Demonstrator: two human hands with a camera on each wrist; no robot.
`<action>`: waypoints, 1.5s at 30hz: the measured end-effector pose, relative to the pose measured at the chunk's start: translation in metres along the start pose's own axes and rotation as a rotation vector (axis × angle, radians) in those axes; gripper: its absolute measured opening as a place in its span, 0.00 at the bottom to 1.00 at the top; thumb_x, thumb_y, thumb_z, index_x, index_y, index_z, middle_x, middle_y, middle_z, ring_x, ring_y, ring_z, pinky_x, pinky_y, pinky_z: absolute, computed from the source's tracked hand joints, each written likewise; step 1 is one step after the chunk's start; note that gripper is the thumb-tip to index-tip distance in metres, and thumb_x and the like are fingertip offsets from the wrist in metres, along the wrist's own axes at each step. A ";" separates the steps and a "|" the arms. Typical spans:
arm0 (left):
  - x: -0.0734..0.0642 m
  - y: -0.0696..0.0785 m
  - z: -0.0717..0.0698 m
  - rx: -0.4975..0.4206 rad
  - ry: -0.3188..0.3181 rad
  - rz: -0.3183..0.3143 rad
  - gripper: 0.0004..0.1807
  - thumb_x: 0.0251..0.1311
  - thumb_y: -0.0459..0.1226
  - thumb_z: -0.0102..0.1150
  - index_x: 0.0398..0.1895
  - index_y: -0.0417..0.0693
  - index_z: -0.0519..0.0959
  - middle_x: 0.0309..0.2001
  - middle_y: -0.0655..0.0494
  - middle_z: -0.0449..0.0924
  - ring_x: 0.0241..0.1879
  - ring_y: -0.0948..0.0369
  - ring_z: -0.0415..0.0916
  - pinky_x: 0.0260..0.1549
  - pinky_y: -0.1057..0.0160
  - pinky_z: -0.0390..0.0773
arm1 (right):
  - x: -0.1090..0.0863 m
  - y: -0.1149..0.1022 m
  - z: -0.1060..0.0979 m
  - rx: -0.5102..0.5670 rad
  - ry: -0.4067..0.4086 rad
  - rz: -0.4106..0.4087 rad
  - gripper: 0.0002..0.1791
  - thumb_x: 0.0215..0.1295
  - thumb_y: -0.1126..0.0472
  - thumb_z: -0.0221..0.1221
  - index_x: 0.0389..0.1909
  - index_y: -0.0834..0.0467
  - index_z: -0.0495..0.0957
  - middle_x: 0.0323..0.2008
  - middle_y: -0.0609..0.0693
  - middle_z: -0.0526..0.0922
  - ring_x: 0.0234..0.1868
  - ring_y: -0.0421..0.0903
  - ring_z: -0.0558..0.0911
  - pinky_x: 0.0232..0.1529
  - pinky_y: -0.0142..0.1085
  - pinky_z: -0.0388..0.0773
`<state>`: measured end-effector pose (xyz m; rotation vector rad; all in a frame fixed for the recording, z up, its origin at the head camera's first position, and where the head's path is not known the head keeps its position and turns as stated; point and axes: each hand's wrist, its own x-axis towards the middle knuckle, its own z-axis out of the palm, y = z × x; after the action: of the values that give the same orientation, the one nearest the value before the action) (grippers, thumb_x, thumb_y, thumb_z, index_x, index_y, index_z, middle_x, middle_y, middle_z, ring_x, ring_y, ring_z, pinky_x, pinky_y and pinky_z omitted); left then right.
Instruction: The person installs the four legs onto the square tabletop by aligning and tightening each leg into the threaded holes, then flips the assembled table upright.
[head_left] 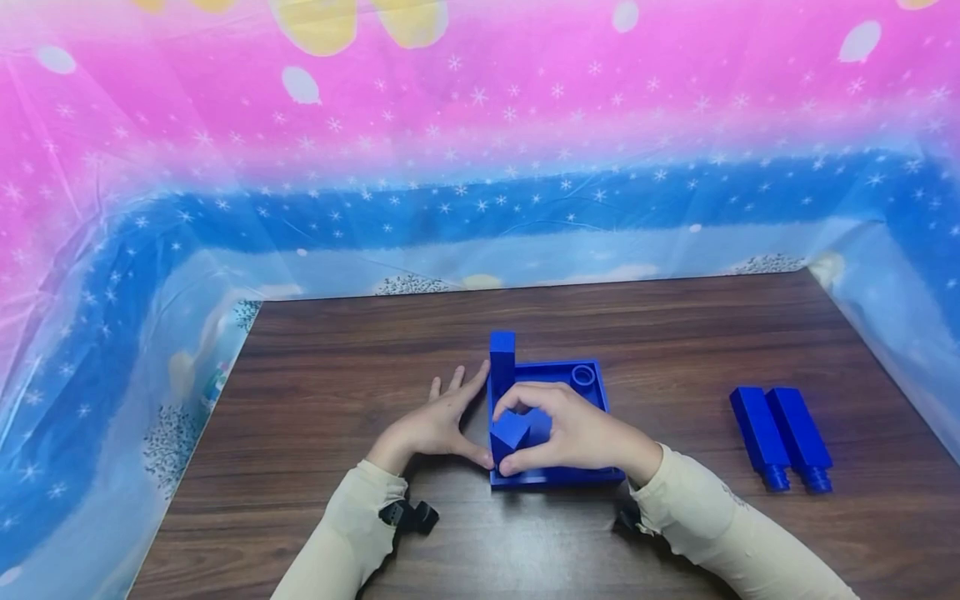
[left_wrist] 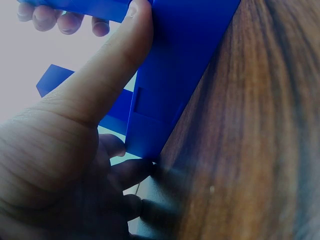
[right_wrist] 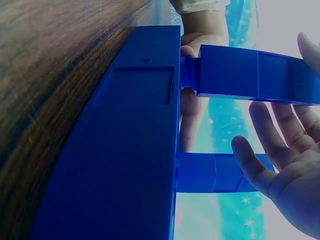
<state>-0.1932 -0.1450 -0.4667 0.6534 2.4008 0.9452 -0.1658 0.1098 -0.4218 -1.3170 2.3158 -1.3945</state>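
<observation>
A curtained-off workspace: pink-and-blue snowflake-printed cloth point(head_left: 480, 142) hangs behind and on both sides of a wood-grain worktop point(head_left: 337, 342); what kind of room cannot be told.

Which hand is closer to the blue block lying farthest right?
The right hand. It's left of the rightmost block, gripping another block at the tray; the left hand is farther left, at the tray's edge.

A brown wood-grain table point(head_left: 315, 367) carries a blue tray point(head_left: 562, 477) near its middle. To the right, two blue posts point(head_left: 759, 427) lie side by side, ribbed ends point(head_left: 777, 478) nearer; whether they touch is hard to tell.
</observation>
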 end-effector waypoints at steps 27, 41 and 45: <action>0.000 0.000 0.000 0.008 0.004 0.002 0.77 0.47 0.52 0.86 0.87 0.52 0.35 0.86 0.47 0.36 0.83 0.46 0.19 0.75 0.37 0.18 | 0.001 -0.003 0.013 -0.011 0.092 0.010 0.23 0.55 0.51 0.81 0.46 0.48 0.80 0.42 0.38 0.83 0.45 0.40 0.79 0.48 0.45 0.81; 0.000 -0.001 0.001 0.015 0.002 -0.002 0.78 0.46 0.51 0.86 0.87 0.53 0.34 0.86 0.47 0.36 0.83 0.47 0.18 0.76 0.39 0.17 | 0.001 -0.001 0.019 -0.047 0.097 -0.002 0.22 0.58 0.52 0.79 0.48 0.51 0.82 0.45 0.42 0.84 0.43 0.39 0.79 0.43 0.38 0.81; 0.000 -0.002 0.001 0.013 0.000 0.006 0.77 0.47 0.51 0.85 0.87 0.53 0.34 0.86 0.48 0.35 0.82 0.47 0.17 0.75 0.39 0.17 | 0.001 -0.002 0.020 -0.066 0.069 0.000 0.25 0.61 0.51 0.77 0.57 0.52 0.82 0.54 0.46 0.85 0.55 0.40 0.81 0.55 0.41 0.82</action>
<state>-0.1931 -0.1452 -0.4691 0.6658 2.4078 0.9328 -0.1546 0.0957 -0.4313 -1.3069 2.4254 -1.3969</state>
